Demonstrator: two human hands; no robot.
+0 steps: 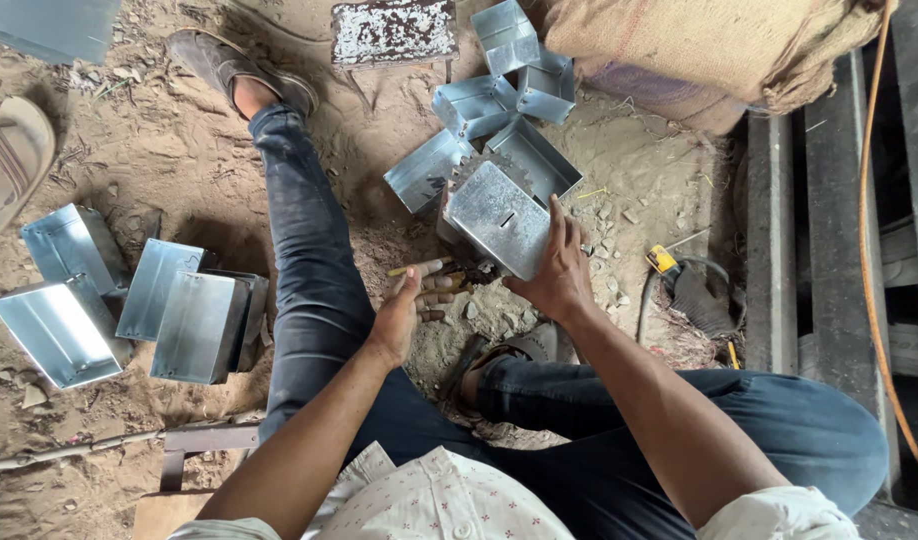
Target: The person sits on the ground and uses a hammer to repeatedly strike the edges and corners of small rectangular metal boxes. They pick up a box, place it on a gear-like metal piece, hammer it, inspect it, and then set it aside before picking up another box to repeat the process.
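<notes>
I sit on sandy ground with my legs spread. My right hand (559, 268) grips a shiny sheet-metal box (497, 216) with a slot in its top face, holding it by its near right edge. My left hand (411, 305) is just left of it, fingers curled around a thin yellowish tool (407, 269) low between my legs. What lies under the box is hidden.
Several finished metal boxes (129, 300) lie at the left and several open ones (499, 100) beyond the held box. A rusty metal stand (394, 32), a burlap sack (719, 50), a yellow-handled tool (663, 260), a sandal (9, 160) and dark beams (829, 230) surround me.
</notes>
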